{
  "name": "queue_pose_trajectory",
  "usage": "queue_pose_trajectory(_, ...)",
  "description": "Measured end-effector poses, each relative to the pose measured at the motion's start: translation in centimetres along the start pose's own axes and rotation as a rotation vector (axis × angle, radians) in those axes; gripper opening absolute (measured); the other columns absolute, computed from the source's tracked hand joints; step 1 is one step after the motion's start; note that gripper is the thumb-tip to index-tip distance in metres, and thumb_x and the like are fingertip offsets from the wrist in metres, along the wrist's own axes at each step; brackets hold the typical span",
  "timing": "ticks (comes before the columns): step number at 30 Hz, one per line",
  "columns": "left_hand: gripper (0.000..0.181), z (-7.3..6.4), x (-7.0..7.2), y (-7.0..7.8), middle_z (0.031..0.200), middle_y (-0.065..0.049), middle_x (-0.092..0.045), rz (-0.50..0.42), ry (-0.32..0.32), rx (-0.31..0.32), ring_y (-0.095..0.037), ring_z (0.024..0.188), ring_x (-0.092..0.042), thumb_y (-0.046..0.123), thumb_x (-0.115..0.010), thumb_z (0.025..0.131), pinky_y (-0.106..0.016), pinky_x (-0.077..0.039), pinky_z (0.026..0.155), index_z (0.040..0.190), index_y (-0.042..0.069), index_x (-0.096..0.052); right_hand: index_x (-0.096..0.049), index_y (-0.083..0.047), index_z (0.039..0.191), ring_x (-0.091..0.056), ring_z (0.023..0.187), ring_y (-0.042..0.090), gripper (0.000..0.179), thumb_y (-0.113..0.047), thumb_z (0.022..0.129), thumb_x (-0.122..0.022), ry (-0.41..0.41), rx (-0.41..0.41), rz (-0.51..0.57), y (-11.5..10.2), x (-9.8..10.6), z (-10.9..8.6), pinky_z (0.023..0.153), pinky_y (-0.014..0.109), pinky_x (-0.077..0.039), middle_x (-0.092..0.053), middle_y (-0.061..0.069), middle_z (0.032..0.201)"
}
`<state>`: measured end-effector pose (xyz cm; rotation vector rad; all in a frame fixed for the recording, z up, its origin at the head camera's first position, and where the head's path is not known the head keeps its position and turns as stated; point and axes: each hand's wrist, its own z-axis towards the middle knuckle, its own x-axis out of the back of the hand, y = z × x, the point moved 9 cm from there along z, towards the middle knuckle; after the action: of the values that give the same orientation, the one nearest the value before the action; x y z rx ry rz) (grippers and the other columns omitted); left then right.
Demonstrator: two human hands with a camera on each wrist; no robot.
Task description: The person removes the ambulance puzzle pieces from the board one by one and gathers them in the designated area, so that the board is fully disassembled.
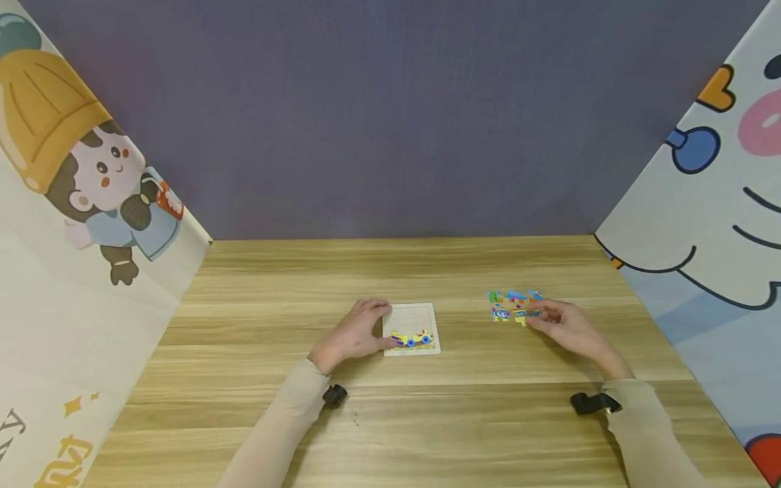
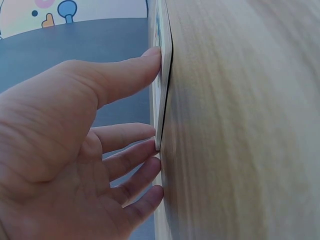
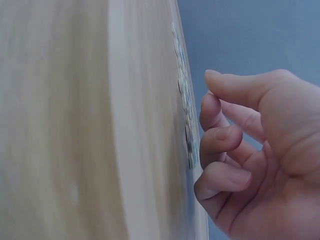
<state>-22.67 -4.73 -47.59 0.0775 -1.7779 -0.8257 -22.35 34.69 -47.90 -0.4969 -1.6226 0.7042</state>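
A square white puzzle board (image 1: pixel 410 316) lies on the table, with joined pieces (image 1: pixel 411 339) showing a yellow vehicle with blue wheels along its near edge. My left hand (image 1: pixel 355 330) spans the board's left side. In the left wrist view, the fairly straight thumb (image 2: pixel 132 75) rests on the board's face and the fingers touch around its edge. Over to the right, colorful loose puzzle pieces (image 1: pixel 500 314) lie grouped flat. My right hand (image 1: pixel 566 328) hovers at their right edge. Its fingers bend loosely in the right wrist view, thumb near index finger (image 3: pixel 210 107), no piece visible between them.
The wood-grain table (image 1: pixel 268 285) carries the board and the loose pieces, with bare surface between them. A dark wall (image 1: pixel 390 122) closes off the back. Side panels with cartoon prints (image 1: pixel 110 176) stand at left and right. Black wrist mounts (image 1: pixel 588 404) sit at both sleeves.
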Motion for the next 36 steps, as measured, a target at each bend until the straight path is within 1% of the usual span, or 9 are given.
queue_pose_trajectory(5,0.081,0.0,0.1,0.1,0.167,-0.013,-0.044,0.001,0.0,-0.008,-0.036,0.157,-0.035,0.038,-0.083,0.093,-0.052,-0.032,0.131,0.157,0.002,-0.05,-0.072,-0.002,0.127,-0.062,0.076,0.008,0.033,-0.026,0.104,-0.072,-0.002,0.021,0.012,-0.8,-0.6,0.3,0.066,0.024,-0.05,-0.073,0.008,0.095)
queue_pose_trajectory(7,0.082,-0.1,0.2,0.2,0.167,-0.013,-0.044,-0.003,-0.004,-0.014,-0.036,0.157,-0.035,0.037,-0.084,0.092,-0.052,-0.033,0.131,0.157,0.001,-0.05,-0.072,-0.002,0.128,-0.06,0.075,0.008,0.035,-0.027,0.103,-0.073,-0.005,0.018,0.017,-1.1,-0.9,0.5,0.065,0.024,-0.049,-0.072,0.008,0.094)
queue_pose_trajectory(14,0.084,-0.2,0.1,0.1,0.169,-0.013,-0.042,-0.007,-0.026,-0.015,-0.036,0.158,-0.033,0.035,-0.085,0.091,-0.053,-0.032,0.131,0.159,0.002,-0.047,-0.074,-0.01,0.129,-0.058,0.074,0.01,0.034,-0.032,0.102,-0.074,-0.014,0.028,-0.009,-2.2,-1.9,1.0,0.063,0.025,-0.046,-0.074,0.004,0.096)
queue_pose_trajectory(18,0.086,-0.2,0.0,0.0,0.169,-0.013,-0.042,-0.008,-0.025,-0.013,-0.036,0.158,-0.033,0.035,-0.087,0.09,-0.053,-0.033,0.13,0.159,0.002,-0.047,-0.075,-0.012,0.126,-0.061,0.081,0.011,0.031,-0.032,0.102,-0.074,-0.025,0.05,-0.005,-2.9,-2.7,1.5,0.067,0.025,-0.049,-0.074,0.003,0.098)
queue_pose_trajectory(21,0.087,-0.1,0.0,0.0,0.168,-0.013,-0.042,-0.006,-0.023,-0.017,-0.036,0.157,-0.033,0.035,-0.087,0.089,-0.054,-0.034,0.13,0.158,0.001,-0.048,-0.075,-0.012,0.123,-0.063,0.082,0.009,0.029,-0.032,0.102,-0.074,-0.032,0.074,-0.003,-3.5,-3.2,1.8,0.069,0.024,-0.049,-0.076,0.001,0.097)
queue_pose_trajectory(25,0.088,-0.1,-0.1,0.1,0.169,-0.012,-0.041,0.009,-0.031,-0.014,-0.036,0.158,-0.033,0.037,-0.087,0.089,-0.053,-0.033,0.131,0.159,0.002,-0.047,-0.075,-0.011,0.122,-0.062,0.075,0.009,0.028,-0.029,0.101,-0.075,-0.043,0.103,0.004,-4.2,-4.0,2.1,0.066,0.024,-0.048,-0.076,-0.001,0.092)
queue_pose_trajectory(29,0.089,-0.2,-0.1,0.1,0.17,-0.013,-0.04,0.008,-0.035,-0.015,-0.036,0.158,-0.033,0.037,-0.087,0.089,-0.053,-0.033,0.13,0.159,0.003,-0.047,-0.075,-0.011,0.122,-0.056,0.069,0.01,0.026,-0.026,0.101,-0.075,-0.067,0.105,0.033,-4.8,-4.8,2.2,0.062,0.024,-0.047,-0.073,-0.001,0.09)
queue_pose_trajectory(32,0.089,-0.2,-0.1,0.1,0.17,-0.013,-0.04,0.007,-0.036,-0.015,-0.036,0.157,-0.034,0.037,-0.088,0.089,-0.053,-0.034,0.13,0.16,0.003,-0.046,-0.075,-0.011,0.12,-0.054,0.069,0.011,0.024,-0.025,0.101,-0.076,-0.077,0.117,0.047,-5.4,-5.4,2.4,0.063,0.024,-0.047,-0.071,-0.001,0.09)
queue_pose_trajectory(36,0.089,-0.2,-0.1,0.0,0.17,-0.013,-0.04,0.001,-0.032,-0.014,-0.036,0.157,-0.034,0.037,-0.088,0.088,-0.052,-0.033,0.13,0.16,0.004,-0.047,-0.076,-0.011,0.118,-0.056,0.069,0.01,0.022,-0.023,0.1,-0.076,-0.078,0.156,0.029,-6.4,-6.2,2.6,0.063,0.024,-0.047,-0.073,-0.003,0.089)
